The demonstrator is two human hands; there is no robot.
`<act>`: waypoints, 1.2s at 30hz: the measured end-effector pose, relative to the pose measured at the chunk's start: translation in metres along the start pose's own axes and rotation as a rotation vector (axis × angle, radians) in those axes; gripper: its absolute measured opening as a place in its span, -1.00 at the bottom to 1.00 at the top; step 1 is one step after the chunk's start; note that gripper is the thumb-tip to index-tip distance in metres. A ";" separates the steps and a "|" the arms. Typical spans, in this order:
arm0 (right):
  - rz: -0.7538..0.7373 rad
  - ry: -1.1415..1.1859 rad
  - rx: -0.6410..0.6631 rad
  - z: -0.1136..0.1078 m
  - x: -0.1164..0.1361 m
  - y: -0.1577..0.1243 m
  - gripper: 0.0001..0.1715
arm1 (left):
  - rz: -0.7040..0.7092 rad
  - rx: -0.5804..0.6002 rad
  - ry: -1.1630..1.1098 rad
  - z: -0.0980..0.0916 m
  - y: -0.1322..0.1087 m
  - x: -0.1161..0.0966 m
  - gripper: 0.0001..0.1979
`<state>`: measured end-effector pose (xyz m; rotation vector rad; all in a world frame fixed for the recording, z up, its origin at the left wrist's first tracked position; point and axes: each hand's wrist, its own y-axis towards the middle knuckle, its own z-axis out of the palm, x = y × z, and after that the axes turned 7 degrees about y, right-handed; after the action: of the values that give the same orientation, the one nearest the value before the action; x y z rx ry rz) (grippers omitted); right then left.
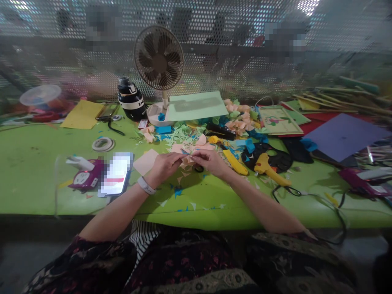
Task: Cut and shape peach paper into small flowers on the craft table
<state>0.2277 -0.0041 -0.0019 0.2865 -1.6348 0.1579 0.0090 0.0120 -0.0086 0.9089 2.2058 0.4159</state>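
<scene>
In front of me, my left hand and my right hand meet at the fingertips, both pinched closed. Between them shows a small thin bluish piece; its kind is too small to make out. Peach paper pieces lie just behind the fingers. Beside my left hand rests a square peach sheet. Dark scissor handles show partly under my right hand. To the right of that hand lies a yellow-handled cutter, and past it a yellow glue gun.
Paper petals and green scraps pile up behind my hands. A fan and a black bottle stand at the back. A phone, tape roll and purple device are left; a purple sheet lies right.
</scene>
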 end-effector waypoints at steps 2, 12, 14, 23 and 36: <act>0.022 0.017 0.037 0.000 0.001 -0.001 -0.70 | 0.057 0.003 0.062 0.001 0.000 0.003 -0.71; 0.059 0.052 0.104 0.002 0.000 0.000 -0.58 | 0.340 -0.104 0.362 0.004 -0.002 -0.001 -0.75; 0.063 0.087 0.096 0.004 -0.002 0.000 -0.55 | 0.346 -0.130 0.371 0.004 -0.003 -0.002 -0.76; -0.003 0.169 -0.081 0.008 -0.006 0.002 -0.51 | 0.238 -0.016 0.253 0.020 -0.009 -0.013 -0.51; 0.023 0.240 -0.045 0.005 -0.006 0.003 -0.58 | 0.180 0.096 0.142 0.017 -0.011 -0.017 -0.37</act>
<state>0.2221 -0.0026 -0.0078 0.2065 -1.4017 0.1665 0.0245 -0.0068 -0.0181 1.1675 2.2968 0.4758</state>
